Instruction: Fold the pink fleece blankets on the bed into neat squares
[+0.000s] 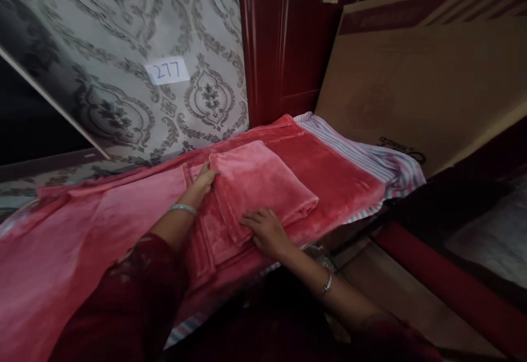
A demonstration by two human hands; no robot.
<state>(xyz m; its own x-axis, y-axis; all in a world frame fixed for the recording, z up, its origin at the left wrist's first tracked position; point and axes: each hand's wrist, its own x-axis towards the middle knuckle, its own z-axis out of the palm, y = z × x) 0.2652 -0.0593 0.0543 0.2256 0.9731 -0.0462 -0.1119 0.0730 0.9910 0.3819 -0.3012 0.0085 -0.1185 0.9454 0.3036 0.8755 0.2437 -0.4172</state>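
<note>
A plush pink cloth, folded into a thick rectangle [263, 181], lies on a larger pink-red plush blanket [325, 170]. My left hand [203, 179] is closed on the far left corner of the folded cloth, its fingertips partly hidden by the edge. Along the near edge, my right hand [265, 233] rests with fingers stretched out over the cloth. To the left, more of the pink blanket [135, 202] is spread in flat layers, some of it under my left forearm.
Beneath the blanket shows a striped sheet [354, 145]. A large cardboard box [411, 76] leans at the right by a dark red door [284, 38]. Patterned wallpaper [209, 93] carries a paper label [168, 71] reading 277. A dark screen-like panel [37, 115] stands at left.
</note>
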